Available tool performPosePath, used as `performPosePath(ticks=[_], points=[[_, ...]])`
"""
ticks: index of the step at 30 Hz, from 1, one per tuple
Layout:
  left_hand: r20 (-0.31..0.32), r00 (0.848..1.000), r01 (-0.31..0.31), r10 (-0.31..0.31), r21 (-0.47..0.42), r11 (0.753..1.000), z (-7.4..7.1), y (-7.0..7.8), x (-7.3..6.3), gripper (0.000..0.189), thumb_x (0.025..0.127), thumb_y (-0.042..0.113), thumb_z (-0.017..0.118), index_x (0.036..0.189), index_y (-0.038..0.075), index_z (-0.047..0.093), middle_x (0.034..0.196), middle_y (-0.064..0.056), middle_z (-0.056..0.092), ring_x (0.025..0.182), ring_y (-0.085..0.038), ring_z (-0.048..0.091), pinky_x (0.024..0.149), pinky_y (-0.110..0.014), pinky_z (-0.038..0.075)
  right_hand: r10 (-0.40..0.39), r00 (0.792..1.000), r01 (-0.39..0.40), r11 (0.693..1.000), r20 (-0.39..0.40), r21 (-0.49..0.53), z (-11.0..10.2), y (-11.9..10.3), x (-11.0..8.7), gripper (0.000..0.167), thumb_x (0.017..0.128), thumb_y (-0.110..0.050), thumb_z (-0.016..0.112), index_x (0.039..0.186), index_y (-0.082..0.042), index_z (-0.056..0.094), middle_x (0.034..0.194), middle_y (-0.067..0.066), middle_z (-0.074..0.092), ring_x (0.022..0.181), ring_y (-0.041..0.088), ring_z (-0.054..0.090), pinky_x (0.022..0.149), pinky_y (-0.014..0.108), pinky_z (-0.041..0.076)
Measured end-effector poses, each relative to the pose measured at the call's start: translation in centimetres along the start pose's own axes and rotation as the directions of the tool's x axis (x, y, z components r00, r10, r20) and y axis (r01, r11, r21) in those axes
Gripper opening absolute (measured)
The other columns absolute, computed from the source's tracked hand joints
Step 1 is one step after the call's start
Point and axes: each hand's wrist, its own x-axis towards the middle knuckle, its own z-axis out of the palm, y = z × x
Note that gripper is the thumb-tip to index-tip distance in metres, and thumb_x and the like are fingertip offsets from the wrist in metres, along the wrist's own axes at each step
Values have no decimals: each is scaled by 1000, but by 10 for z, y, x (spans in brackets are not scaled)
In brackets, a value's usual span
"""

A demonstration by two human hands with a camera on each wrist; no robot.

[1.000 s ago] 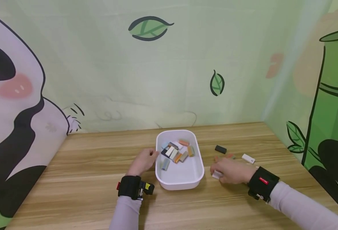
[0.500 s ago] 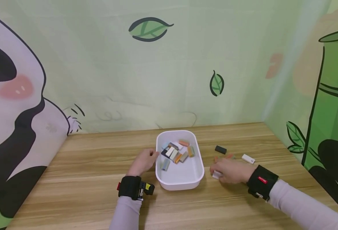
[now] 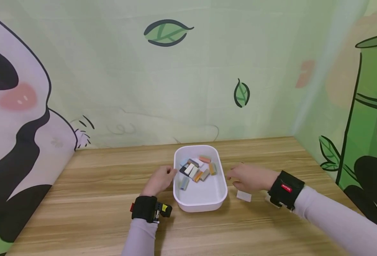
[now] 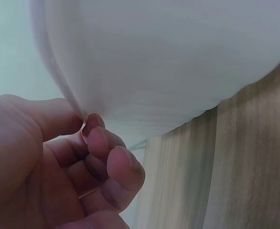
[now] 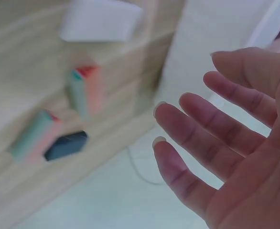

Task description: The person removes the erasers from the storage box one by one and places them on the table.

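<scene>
This looks like a staged tabletop set: a panda-print backdrop (image 3: 201, 81) borders a wood-grain table (image 3: 92, 192).

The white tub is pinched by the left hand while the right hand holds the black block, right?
No: the right hand holds nothing; the right wrist view shows the black block on the table. The left hand does pinch the tub.

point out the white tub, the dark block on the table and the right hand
White tub (image 3: 203, 194): head view, on its bare inner floor.
Dark block (image 5: 66, 145): right wrist view, middle of its visible side.
Right hand (image 3: 253, 177): head view, on the back of the hand.
</scene>
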Motion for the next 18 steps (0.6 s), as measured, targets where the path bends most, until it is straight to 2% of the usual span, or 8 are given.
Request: performPosePath(ticks=[3, 7, 10, 12, 14, 18], points=[[2, 1000, -3, 3, -12, 1000, 0, 0, 0, 30, 103, 26, 48, 95, 0, 62, 70, -3, 47, 64, -18, 46, 56, -29, 36, -16, 1000, 16, 1000, -18, 1, -6, -3, 14, 20, 88, -5, 68, 108, -7, 69, 93, 4, 65, 74, 12, 55, 69, 31, 51], [-4, 1000, -1, 1, -24, 1000, -2, -1, -1, 30, 103, 26, 49, 96, 0, 63, 71, -4, 48, 65, -19, 47, 57, -29, 36, 26, 1000, -26, 999, -3, -19, -15, -16, 39, 22, 89, -9, 69, 111, -9, 69, 99, 7, 64, 76, 15, 55, 69, 30, 50], [-2, 1000, 2, -2, -16, 1000, -3, -2, -1, 30, 103, 26, 49, 97, 0, 63, 72, -4, 49, 66, -19, 48, 58, -30, 37, 50, 999, -49, 998, 14, -33, -20, -30, 58, 25, 90, -12, 69, 116, -10, 68, 114, 10, 65, 92, 19, 61, 80, 33, 51], [1, 1000, 2, -2, -12, 1000, -3, -2, -1, 30, 103, 26, 48, 98, 1, 64, 73, -4, 50, 67, -19, 48, 58, -30, 37, 45, 999, -45, 999, 18, -27, -23, -39, 70, 27, 91, -14, 69, 117, -10, 68, 116, 10, 65, 97, 20, 61, 84, 34, 50], [8, 1000, 3, -3, -11, 1000, -3, -2, 0, 30, 103, 26, 48, 99, 1, 64, 72, -4, 50, 66, -18, 48, 58, -30, 37, 14, 1000, -13, 1000, 4, -28, -23, -46, 82, 27, 90, -13, 70, 116, -9, 69, 114, 10, 65, 97, 19, 61, 86, 34, 49], [20, 1000, 10, -9, -23, 1000, -2, 0, 1, 30, 103, 26, 48, 100, 0, 63, 71, -4, 48, 65, -18, 47, 57, -29, 35, -27, 1000, 27, 1000, 0, -13, -16, -53, 103, 26, 87, -11, 72, 113, -8, 69, 102, 5, 67, 87, 15, 57, 81, 30, 48]])
